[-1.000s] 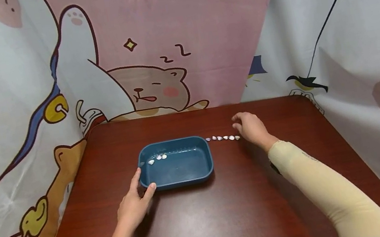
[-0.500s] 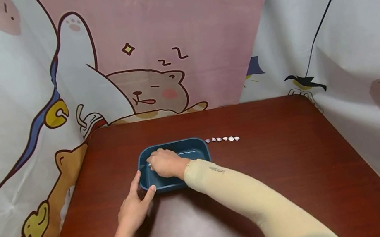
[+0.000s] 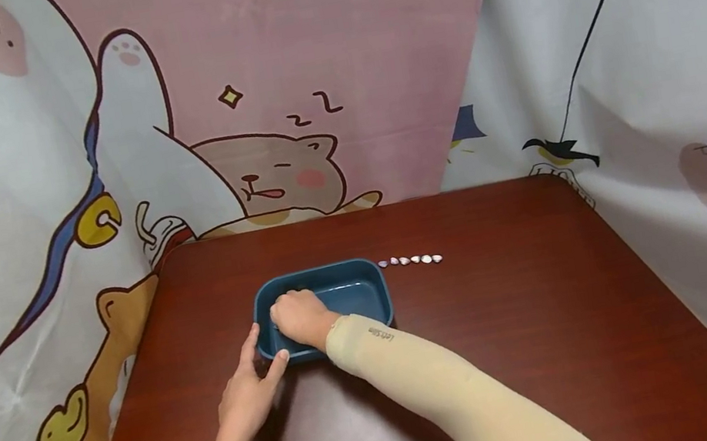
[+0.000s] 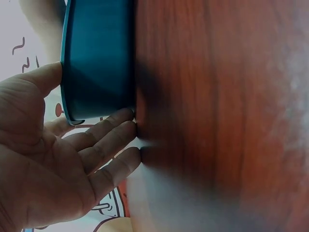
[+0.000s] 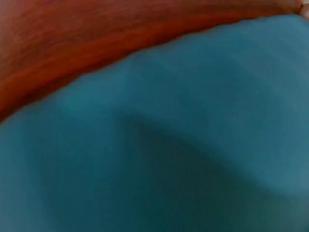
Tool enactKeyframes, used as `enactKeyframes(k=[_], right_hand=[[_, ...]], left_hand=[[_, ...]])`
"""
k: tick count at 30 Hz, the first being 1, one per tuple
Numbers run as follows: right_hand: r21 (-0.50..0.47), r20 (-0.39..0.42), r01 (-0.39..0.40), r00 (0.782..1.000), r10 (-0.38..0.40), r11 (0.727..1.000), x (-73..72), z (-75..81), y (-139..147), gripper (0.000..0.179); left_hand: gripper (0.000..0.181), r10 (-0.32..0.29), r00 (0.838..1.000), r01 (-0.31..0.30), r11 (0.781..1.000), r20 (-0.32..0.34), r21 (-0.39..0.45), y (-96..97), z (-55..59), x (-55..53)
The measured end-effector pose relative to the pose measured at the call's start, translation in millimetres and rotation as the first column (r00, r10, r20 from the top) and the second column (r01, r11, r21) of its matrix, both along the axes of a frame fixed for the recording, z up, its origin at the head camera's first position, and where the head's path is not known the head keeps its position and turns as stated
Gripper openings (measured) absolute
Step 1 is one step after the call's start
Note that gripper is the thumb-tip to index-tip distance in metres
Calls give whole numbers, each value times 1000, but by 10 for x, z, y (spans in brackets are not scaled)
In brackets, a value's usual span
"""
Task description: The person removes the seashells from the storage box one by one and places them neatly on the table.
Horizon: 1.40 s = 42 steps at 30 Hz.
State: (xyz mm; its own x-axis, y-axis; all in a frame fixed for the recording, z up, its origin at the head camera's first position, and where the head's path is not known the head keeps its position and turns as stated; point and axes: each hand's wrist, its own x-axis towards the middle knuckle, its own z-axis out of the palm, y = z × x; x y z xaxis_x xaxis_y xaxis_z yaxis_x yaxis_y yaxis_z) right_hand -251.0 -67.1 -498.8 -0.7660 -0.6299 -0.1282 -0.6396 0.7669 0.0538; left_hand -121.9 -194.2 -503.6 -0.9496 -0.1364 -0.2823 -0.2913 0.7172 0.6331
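Note:
A dark blue plastic bin (image 3: 353, 294) stands on the table, its outer wall (image 4: 99, 53) large in the left wrist view. My left hand (image 3: 243, 397) rests at its near left corner, thumb on the rim and the other fingers loosely extended along the side. Inside the bin's left part is my right hand (image 3: 299, 317), knuckles up and fingers bent down; whether they pinch anything I cannot tell. The right wrist view shows mostly blurred blue bin wall (image 5: 203, 87). Right of the bin, several small whitish seashells (image 3: 405, 261) lie in a row.
The reddish-brown wooden table (image 3: 538, 314) reaches back to a pink and white cartoon-printed cloth (image 3: 365, 39). Cloth also hangs along both sides. My right forearm in a cream sleeve (image 3: 421, 373) crosses over the bin's front rim.
From the far end of the shell row, my right hand has swung left and down into the bin, covering the shells seen there earlier. My left hand stays at the bin's corner.

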Motion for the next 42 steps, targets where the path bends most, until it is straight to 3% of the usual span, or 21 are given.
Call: enactKeyframes(k=[5, 10, 13, 17, 20, 22, 25, 27, 31, 35, 42], right_hand=[[-27, 15, -84, 996, 84, 996, 52, 97, 71, 28], [-187, -28, -149, 989, 146, 971, 22, 396, 388, 18], [-298, -84, -130, 990, 109, 946, -99, 626, 813, 15], [-353, -75, 25, 996, -55, 935, -423, 791, 1618, 19], [-322, -17, 198, 977, -215, 926, -647, 720, 2335, 21], [-294, 21, 291, 954, -298, 911, -711, 603, 2798, 21], [-264, 87, 370, 929, -360, 891, -666, 411, 3320, 22], [-266, 126, 377, 926, -356, 887, -602, 293, 3527, 21], [-303, 167, 351, 935, -313, 886, -523, 77, 3647, 20], [-285, 120, 317, 948, -294, 905, -554, -49, 3570, 19], [-238, 45, 308, 951, -306, 921, -640, -147, 3436, 16]], left_hand=[[94, 1, 1000, -1, 1000, 3, -12, -7, 11, 8], [93, 2, 1000, -3, 999, -12, -38, -3, 12, 9], [92, 1, 999, -2, 998, -33, -55, 26, 5, -9], [91, 6, 999, -9, 998, -51, -60, 40, 10, -25], [91, 9, 998, -13, 998, -54, -59, 32, 18, -32], [91, 13, 999, -16, 998, -52, -58, 30, 16, -31], [92, 15, 999, -17, 998, -44, -54, 31, 9, -23], [92, 16, 999, -18, 999, -41, -51, 26, 5, -13], [91, 24, 999, -27, 998, -44, -62, 12, 13, 4], [91, 29, 998, -32, 997, -51, -64, 7, 7, 7], [90, 19, 999, -22, 998, -50, -62, 36, -6, -7]])
